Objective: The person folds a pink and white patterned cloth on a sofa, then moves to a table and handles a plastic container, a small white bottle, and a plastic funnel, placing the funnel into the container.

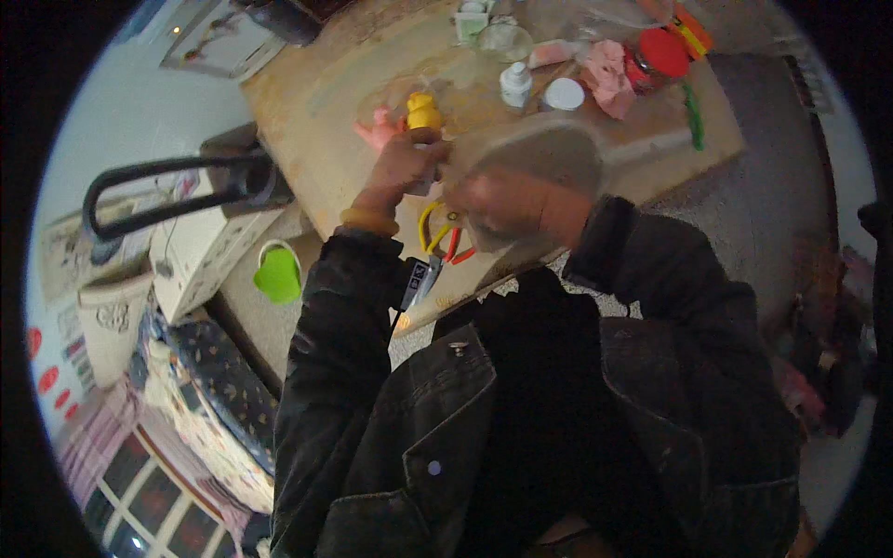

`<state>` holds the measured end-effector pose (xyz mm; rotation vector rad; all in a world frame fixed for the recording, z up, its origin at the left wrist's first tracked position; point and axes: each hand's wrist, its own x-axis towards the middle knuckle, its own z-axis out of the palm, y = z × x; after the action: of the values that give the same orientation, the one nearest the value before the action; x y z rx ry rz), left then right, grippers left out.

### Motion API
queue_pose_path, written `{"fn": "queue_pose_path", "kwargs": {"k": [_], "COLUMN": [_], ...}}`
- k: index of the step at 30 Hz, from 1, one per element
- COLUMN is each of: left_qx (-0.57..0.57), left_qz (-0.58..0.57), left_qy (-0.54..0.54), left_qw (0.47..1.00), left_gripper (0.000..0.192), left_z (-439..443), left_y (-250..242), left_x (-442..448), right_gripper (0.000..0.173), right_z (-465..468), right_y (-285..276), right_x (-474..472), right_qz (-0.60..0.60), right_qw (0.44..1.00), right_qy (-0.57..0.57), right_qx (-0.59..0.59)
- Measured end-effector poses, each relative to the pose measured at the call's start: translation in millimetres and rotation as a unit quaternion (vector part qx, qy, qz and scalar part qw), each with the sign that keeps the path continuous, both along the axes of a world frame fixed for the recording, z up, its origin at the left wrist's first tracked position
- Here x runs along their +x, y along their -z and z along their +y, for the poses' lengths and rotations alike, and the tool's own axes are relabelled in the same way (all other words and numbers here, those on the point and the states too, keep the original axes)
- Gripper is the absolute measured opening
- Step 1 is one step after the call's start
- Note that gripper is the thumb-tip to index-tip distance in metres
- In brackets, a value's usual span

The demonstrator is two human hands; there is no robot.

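Observation:
My left hand [407, 166], with a band at the wrist, pinches a small pale object [423, 183] whose kind I cannot make out. Just beyond its fingers stands a yellow toy figure [423, 111], with a pink toy figure [381, 128] beside it. Motion blurs my right hand [513, 202], close to the left one at the near part of the table; whether it holds anything is not visible. A pair of scissors [436, 254] with yellow and red handles lies below both hands, its blades towards my body and partly beside my left sleeve.
Towards the back of the wooden table [328, 91] are a white bottle [516, 85], a round white lid [564, 95], crumpled pink material [610, 78], a red-lidded jar [661, 54] and a green strip [693, 117]. A bright green object [279, 276] sits at a white-rimmed container left of the table.

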<state>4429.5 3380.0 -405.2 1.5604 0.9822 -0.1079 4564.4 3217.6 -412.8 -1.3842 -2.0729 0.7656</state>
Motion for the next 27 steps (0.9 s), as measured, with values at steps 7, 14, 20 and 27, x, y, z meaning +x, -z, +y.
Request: {"fn": "queue_pose_path", "kwargs": {"k": [7, 14, 20, 27], "left_qx": [0.039, -0.041, -0.059, -0.06], "left_qz": [-0.025, -0.061, -0.084, -0.079], "left_qy": [0.082, 0.057, 0.065, 0.059], "left_qw": [0.996, 0.996, 0.993, 0.993], "left_gripper": [0.034, 0.028, 0.026, 0.024], "left_z": [14, 8, 4, 0], "left_y": [14, 23, 13, 11], "left_x": [5, 3, -3, -11], "right_gripper": [0.021, 0.022, 0.041, 0.027], "right_z": [-72, -87, -53, -52], "right_y": [44, 21, 1, 22], "right_x": [-60, -49, -51, -56], "right_qz": [-0.164, -0.006, -0.11, -0.035], "right_qw": [0.972, 0.953, 0.897, 0.905], "right_qy": [-0.086, 0.22, 0.374, 0.387], "right_qx": [-0.146, -0.209, -0.206, -0.172]}}
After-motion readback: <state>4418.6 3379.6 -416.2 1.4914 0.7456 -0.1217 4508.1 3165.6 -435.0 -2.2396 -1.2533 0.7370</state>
